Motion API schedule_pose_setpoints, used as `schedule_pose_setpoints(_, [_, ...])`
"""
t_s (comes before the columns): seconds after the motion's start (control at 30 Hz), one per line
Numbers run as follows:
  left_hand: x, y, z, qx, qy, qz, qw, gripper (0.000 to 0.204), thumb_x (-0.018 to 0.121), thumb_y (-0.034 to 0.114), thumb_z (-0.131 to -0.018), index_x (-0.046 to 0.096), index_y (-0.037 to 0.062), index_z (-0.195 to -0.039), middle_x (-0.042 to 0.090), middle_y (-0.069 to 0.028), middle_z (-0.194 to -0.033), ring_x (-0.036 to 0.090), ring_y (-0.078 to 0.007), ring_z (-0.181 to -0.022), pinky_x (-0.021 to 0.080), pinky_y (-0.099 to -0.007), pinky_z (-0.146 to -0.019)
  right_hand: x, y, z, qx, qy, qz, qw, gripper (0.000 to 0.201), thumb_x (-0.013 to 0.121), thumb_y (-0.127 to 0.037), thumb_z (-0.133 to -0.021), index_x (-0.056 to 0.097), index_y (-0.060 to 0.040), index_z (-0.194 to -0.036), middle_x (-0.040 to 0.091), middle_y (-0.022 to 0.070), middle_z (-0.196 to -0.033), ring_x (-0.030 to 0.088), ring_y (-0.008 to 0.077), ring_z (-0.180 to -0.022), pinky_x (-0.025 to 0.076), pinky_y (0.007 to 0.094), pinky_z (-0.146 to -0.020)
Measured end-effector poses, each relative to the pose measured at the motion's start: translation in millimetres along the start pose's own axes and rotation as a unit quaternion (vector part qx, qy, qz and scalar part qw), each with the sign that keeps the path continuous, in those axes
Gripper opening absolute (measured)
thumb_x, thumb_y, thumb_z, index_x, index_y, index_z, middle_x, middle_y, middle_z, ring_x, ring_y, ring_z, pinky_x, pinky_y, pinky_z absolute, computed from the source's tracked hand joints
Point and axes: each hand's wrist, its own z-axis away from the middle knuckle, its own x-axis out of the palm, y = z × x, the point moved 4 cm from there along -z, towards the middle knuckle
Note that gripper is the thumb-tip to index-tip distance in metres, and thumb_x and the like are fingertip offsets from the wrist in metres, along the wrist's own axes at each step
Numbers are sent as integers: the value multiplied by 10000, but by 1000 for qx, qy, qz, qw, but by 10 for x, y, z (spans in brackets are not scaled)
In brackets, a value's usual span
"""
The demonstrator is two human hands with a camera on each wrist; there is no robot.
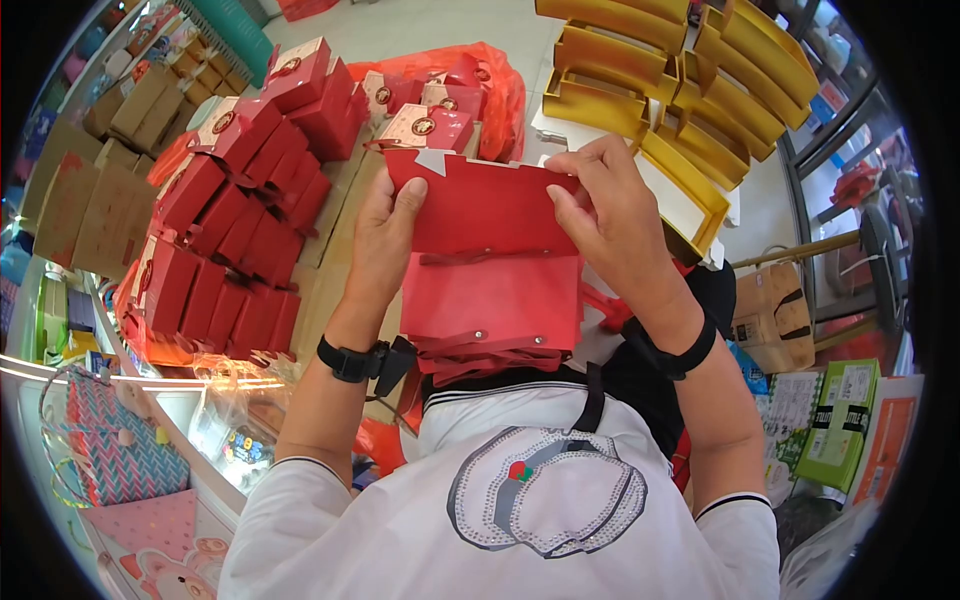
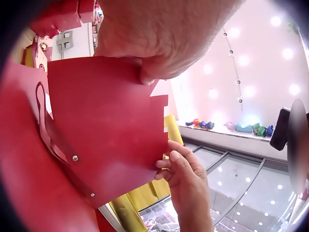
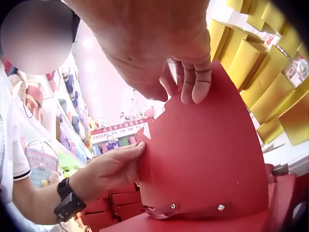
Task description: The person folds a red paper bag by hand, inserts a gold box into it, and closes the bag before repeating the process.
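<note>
A red gift-box panel (image 1: 485, 210), with tabs cut along its top edge, stands raised over the lap. My left hand (image 1: 388, 225) grips its left side, thumb on the near face and the fingers hidden behind. At the upper right corner, my right hand (image 1: 612, 205) pinches the tabbed edge between thumb and curled fingers, as the left wrist view also shows. A ribbon handle (image 2: 58, 140) fixed with metal rivets runs along the panel's lower edge. Below, more flat red box pieces (image 1: 490, 300) with ribbon handles lie across the lap.
Finished red boxes (image 1: 220, 200) are piled at the left, and others (image 1: 430, 125) sit on red plastic ahead. Gold trays (image 1: 610, 75) stack up at the far right. A glass counter (image 1: 165, 440) runs along the left; a green box (image 1: 840, 425) stands at the right.
</note>
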Motion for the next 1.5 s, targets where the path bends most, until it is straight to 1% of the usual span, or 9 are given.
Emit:
schedule_pose_setpoints(0.17, [29, 4, 10, 3, 7, 10, 1000, 368, 573, 264, -1073, 585, 36, -1361, 633, -24, -1279, 563, -97, -1188, 436, -275, -1047, -35, -6, -34, 19, -8, -2, 1000, 257, 727, -62, -856, 679, -45, -1108, 553, 116, -1032, 659, 277, -797, 552, 377, -718])
schedule_pose_setpoints(0.37, [131, 107, 33, 24, -5, -10, 1000, 316, 523, 232, -1096, 575, 33, -1336, 648, -17, -1213, 577, -82, -1091, 474, -269, -971, -17, -267, -142, -79, 16, 92, 992, 259, 735, -84, -842, 684, -52, -1094, 574, 115, -1039, 673, 288, -815, 561, 401, -716])
schedule_pose_setpoints(0.47, [213, 176, 74, 18, -34, -4, 999, 384, 542, 256, -1087, 568, 35, -1401, 631, -24, -1284, 573, -88, -1159, 466, -264, -1003, 89, -318, -238, -74, -23, 34, 996, 253, 733, -115, -843, 688, -60, -1086, 578, 119, -1043, 675, 300, -829, 560, 413, -710])
schedule_pose_setpoints(0.57, [307, 267, 111, 26, -40, 4, 999, 280, 499, 213, -1105, 578, 36, -1309, 647, -6, -1158, 579, -61, -1026, 489, -244, -910, 148, -356, -323, -98, -47, 2, 994, 243, 737, -137, -837, 685, -68, -1064, 577, 128, -1030, 671, 315, -845, 555, 431, -699])
schedule_pose_setpoints(0.87, [333, 196, 117, 46, -64, -12, 997, 257, 508, 212, -1103, 587, 30, -1267, 634, 21, -1097, 554, -42, -978, 488, -238, -860, 172, -422, -492, -187, -70, 149, 968, 235, 745, -167, -824, 659, -55, -1012, 614, 162, -969, 678, 336, -815, 556, 435, -659])
schedule_pose_setpoints(1.07, [354, 199, 60, 52, -68, -16, 996, 276, 511, 233, -1103, 594, 27, -1266, 643, 8, -1096, 555, -49, -995, 482, -236, -876, 104, -392, -578, -144, -201, 158, 956, 253, 724, -156, -849, 615, -39, -1045, 645, 153, -901, 663, 321, -676, 525, 397, -614])
schedule_pose_setpoints(1.17, [356, 235, 72, 39, -60, 2, 997, 321, 509, 275, -1103, 598, 32, -1293, 641, 9, -1150, 555, -50, -1036, 461, -245, -926, -9, -404, -669, 103, -343, 30, 933, 222, 681, -161, -907, 595, -7, -1042, 674, 151, -918, 661, 230, -569, 511, 328, -516])
schedule_pose_setpoints(1.37, [267, 104, 6, 27, -47, -4, 999, 343, 511, 259, -1102, 564, 28, -1350, 627, -3, -1200, 539, -67, -1099, 450, -252, -964, -15, -409, -545, 190, -379, -57, 904, 235, 560, -125, -960, 628, 19, -1133, 685, 141, -815, 702, 195, -574, 531, 339, -506])
schedule_pose_setpoints(1.5, [291, 43, -10, 161, 16, -191, 968, 637, 619, 281, -1033, 347, -32, -1517, 543, -193, -1332, 537, -268, -1228, 446, -358, -1038, 182, -181, -461, 172, -275, -126, 937, 256, 554, -125, -976, 615, 35, -1166, 694, 196, -815, 694, 219, -543, 531, 341, -515])
